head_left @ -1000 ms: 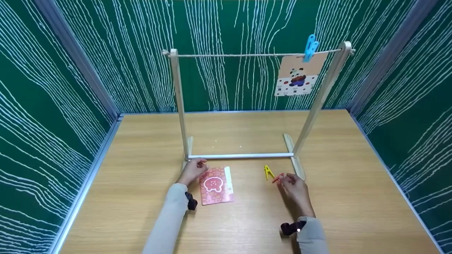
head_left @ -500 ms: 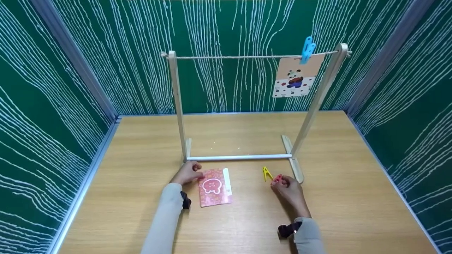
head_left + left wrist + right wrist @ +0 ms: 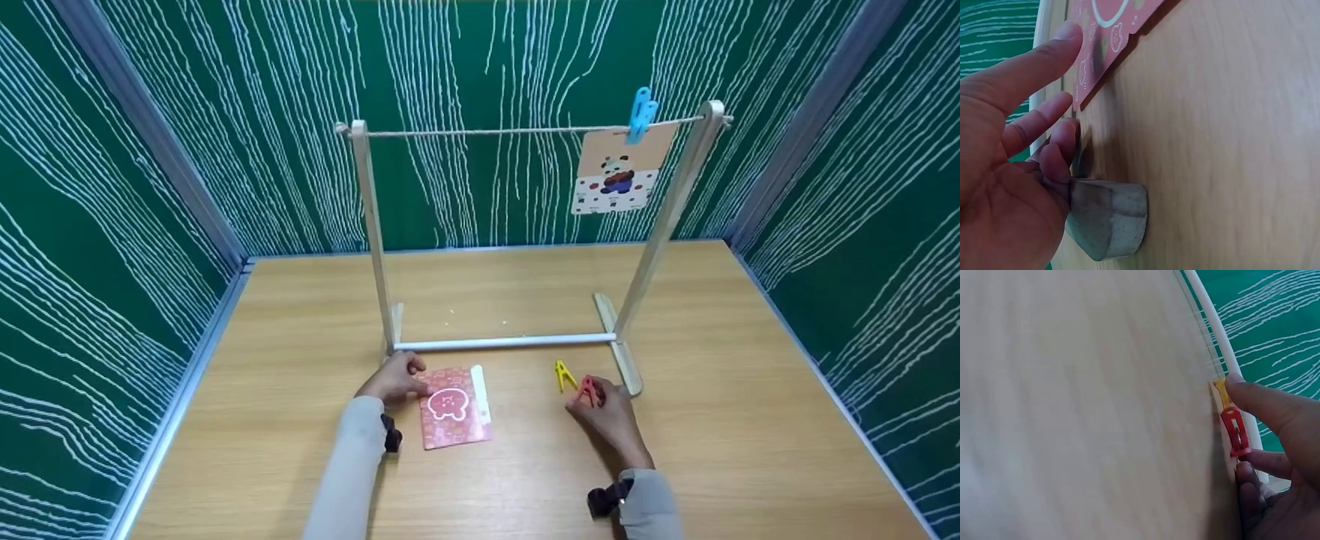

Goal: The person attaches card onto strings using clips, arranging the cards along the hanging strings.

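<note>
A pink card (image 3: 454, 405) with a white bear outline lies flat on the wooden table (image 3: 300, 315). My left hand (image 3: 394, 379) is at its upper left corner. The left wrist view shows the thumb (image 3: 1044, 62) on the pink card (image 3: 1112, 28) and the index finger at its slightly raised edge. My right hand (image 3: 604, 412) pinches a small red clothespin (image 3: 589, 390) just above the table. The right wrist view shows the red clothespin (image 3: 1235, 430) between thumb and fingers. A yellow clothespin (image 3: 562, 373) lies just left of it.
A wooden drying rack (image 3: 371, 240) stands mid-table with a string (image 3: 487, 132) across its top and a white bottom rail (image 3: 502, 342). A blue clothespin (image 3: 640, 112) holds a panda card (image 3: 619, 169) on the string near the right post. Green patterned walls enclose the table.
My right hand has closed round the red clothespin and drawn it slightly back toward me. The left hand stays at the pink card's corner. The head view has tilted a little.
</note>
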Available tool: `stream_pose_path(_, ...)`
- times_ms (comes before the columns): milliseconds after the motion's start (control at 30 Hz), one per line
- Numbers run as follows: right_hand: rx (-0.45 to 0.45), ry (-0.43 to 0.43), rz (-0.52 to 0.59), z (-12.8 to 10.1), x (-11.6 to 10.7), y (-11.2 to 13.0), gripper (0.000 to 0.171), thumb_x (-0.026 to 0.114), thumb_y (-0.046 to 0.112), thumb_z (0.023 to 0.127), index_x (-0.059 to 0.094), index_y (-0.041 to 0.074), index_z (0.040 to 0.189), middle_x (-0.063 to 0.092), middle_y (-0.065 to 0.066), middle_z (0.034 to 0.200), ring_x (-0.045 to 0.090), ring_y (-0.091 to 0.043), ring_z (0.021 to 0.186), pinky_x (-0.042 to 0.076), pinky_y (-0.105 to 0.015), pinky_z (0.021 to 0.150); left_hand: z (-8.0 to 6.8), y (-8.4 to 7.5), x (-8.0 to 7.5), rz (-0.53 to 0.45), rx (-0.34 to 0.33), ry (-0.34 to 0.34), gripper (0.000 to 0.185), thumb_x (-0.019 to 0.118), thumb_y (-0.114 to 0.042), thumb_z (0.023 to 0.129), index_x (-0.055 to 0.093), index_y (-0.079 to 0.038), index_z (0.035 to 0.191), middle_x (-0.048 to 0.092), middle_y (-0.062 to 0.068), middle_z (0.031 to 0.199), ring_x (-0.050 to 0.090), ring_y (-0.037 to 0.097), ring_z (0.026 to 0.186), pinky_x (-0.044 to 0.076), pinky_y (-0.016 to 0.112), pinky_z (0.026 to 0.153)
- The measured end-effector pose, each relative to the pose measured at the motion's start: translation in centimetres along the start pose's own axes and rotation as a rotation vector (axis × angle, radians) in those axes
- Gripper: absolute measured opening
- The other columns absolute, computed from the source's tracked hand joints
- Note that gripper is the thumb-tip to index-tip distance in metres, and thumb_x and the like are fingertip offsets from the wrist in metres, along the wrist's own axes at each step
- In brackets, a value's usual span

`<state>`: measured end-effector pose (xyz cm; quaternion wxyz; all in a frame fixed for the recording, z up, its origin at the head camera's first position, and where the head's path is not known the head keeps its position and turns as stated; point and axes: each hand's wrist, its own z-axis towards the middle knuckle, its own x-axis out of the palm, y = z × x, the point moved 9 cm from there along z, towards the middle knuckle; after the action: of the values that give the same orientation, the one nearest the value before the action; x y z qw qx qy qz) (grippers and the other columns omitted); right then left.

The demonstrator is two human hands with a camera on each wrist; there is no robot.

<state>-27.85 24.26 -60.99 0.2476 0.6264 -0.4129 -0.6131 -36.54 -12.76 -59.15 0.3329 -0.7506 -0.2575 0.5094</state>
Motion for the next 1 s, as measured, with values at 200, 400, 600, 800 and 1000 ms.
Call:
stream_pose_path(200,-0.02,-0.002,-0.024,0.1,0.3,0.5,0.068,0.075,0.023,0.082,0.046,-0.006,0.135,0.047,-0.026,0.122,0.049,-0.034,0.108,0.041,-0.049,0.098,-0.2,0.5,0.1,0.033,-0.032,0.0,0.042,0.083,-0.006,0.068,0.058,-0.005,0.101,0.053,0.009,0.1,0.049,0.021,0.089,0.044,0.032,0.079)
stream_pose_path(400,-0.016,-0.007,-0.037,0.1,0.3,0.4,0.068,0.075,0.02,0.083,0.043,-0.01,0.135,0.045,-0.03,0.127,0.048,-0.037,0.114,0.041,-0.052,0.1,-0.4,-0.1,0.3,0.086,-0.046,0.008,0.047,0.084,-0.008,0.068,0.056,-0.006,0.105,0.054,0.012,0.106,0.051,0.024,0.094,0.046,0.039,0.084)
stream_pose_path(600,0.012,-0.018,-0.059,0.1,0.4,-0.1,0.066,0.073,0.021,0.084,0.042,-0.009,0.134,0.045,-0.028,0.124,0.047,-0.036,0.111,0.042,-0.05,0.097,-0.6,-0.6,0.4,0.111,-0.022,0.016,0.045,0.084,-0.008,0.069,0.056,-0.006,0.104,0.052,0.012,0.104,0.049,0.024,0.094,0.045,0.039,0.084)
stream_pose_path(800,-0.087,-0.108,-0.091,0.1,-0.2,0.6,0.06,0.076,0.016,0.079,0.049,-0.015,0.122,0.051,-0.03,0.113,0.05,-0.037,0.103,0.044,-0.047,0.087,-0.6,-1.2,0.4,0.12,0.062,0.003,0.042,0.083,-0.006,0.067,0.057,-0.002,0.099,0.051,0.013,0.099,0.047,0.023,0.09,0.043,0.036,0.081)
stream_pose_path(1000,-0.038,-0.074,-0.085,0.2,0.0,0.3,0.061,0.073,0.017,0.083,0.045,-0.014,0.128,0.047,-0.03,0.116,0.049,-0.037,0.105,0.043,-0.049,0.091,-0.6,-1.2,0.3,0.113,0.065,-0.003,0.042,0.083,-0.004,0.066,0.057,-0.002,0.098,0.052,0.013,0.099,0.048,0.022,0.089,0.043,0.036,0.081)
